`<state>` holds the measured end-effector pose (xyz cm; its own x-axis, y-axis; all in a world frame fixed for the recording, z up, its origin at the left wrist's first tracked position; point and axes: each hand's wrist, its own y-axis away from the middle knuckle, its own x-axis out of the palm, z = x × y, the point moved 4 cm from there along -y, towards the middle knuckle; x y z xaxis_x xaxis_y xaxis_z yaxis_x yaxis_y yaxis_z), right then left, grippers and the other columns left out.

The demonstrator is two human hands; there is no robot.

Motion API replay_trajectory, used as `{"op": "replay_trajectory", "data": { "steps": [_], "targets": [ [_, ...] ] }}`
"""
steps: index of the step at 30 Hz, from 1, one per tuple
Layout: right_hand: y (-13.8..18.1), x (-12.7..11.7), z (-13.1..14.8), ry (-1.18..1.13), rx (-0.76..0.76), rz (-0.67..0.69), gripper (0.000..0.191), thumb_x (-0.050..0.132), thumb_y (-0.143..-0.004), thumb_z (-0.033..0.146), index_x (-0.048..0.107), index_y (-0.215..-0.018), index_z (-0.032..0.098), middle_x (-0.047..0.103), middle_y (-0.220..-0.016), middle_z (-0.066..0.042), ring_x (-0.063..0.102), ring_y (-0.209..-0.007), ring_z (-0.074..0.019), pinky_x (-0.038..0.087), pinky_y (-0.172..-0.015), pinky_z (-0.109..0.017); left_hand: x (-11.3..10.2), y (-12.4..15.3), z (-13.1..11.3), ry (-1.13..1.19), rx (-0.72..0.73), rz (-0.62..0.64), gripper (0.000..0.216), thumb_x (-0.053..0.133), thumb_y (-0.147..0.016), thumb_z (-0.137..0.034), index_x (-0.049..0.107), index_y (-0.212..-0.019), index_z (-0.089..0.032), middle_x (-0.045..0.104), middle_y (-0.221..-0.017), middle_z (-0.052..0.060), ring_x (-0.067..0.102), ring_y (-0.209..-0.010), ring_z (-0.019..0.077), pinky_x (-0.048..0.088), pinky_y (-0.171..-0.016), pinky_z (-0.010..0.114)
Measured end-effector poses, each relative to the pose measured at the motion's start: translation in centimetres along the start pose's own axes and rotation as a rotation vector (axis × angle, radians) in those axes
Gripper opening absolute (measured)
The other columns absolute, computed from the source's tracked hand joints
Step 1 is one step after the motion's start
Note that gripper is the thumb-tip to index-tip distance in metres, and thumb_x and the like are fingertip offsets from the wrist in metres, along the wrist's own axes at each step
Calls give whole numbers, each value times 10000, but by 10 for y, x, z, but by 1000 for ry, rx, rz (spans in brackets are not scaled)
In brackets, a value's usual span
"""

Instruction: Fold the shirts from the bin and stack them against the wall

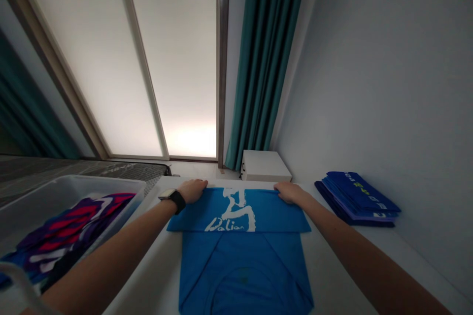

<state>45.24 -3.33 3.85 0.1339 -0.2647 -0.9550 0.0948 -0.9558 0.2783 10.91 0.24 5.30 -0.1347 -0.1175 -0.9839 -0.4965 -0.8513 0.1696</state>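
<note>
A blue T-shirt (242, 261) lies on the white table (158, 266), its neckline toward me and its sleeves folded inward. Its far part is doubled over toward me, showing white brush-like print and the lettering "Dalian". At the left end of the far folded edge, my left hand (192, 191) grips the cloth with closed fingers; a watch with a black band sits on that wrist. My right hand (290, 192) pinches the right end of the same edge. The fingertips of both hands are partly hidden.
A clear plastic bin (138, 188) holding purple, red and blue clothes stands on the left. Folded blue garments (356, 197) are stacked at the right by the wall. Beyond the table are a white cabinet (264, 165), a teal curtain (268, 59) and frosted sliding doors (177, 69).
</note>
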Motion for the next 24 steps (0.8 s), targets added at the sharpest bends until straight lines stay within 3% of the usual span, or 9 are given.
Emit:
{"op": "replay_trajectory", "data": {
  "steps": [8,12,15,24],
  "targets": [
    [0,9,-6,-152,26,10,227,501,-879,176,587,-1089,190,596,-1263,-147,582,-1119,-279,447,-833,-339,6,4,2,79,-12,-66,231,402,-877,-113,576,-1021,-159,645,-1113,153,635,-1001,258,483,-835,374],
    [1,4,-9,-290,67,62,216,436,-896,166,542,-1084,187,676,-1082,-135,687,-815,-224,504,-672,-314,0,4,7,120,-2,-88,219,427,-865,-130,580,-1018,-164,659,-1096,129,633,-997,246,474,-853,352],
    [6,-2,-11,-411,95,96,236,360,-928,176,474,-1133,196,708,-877,-82,670,-594,-170,495,-536,-262,-10,7,11,149,-3,-131,218,428,-860,-132,579,-1014,-165,664,-1086,118,633,-996,235,467,-859,334],
    [40,-38,-14,-560,103,-109,162,399,-917,145,486,-1048,183,661,-1025,-72,649,-691,-114,436,-602,-203,-50,30,13,168,-75,-304,227,405,-892,-181,536,-1076,-165,684,-1003,118,651,-936,258,466,-785,338]
  ]
}}
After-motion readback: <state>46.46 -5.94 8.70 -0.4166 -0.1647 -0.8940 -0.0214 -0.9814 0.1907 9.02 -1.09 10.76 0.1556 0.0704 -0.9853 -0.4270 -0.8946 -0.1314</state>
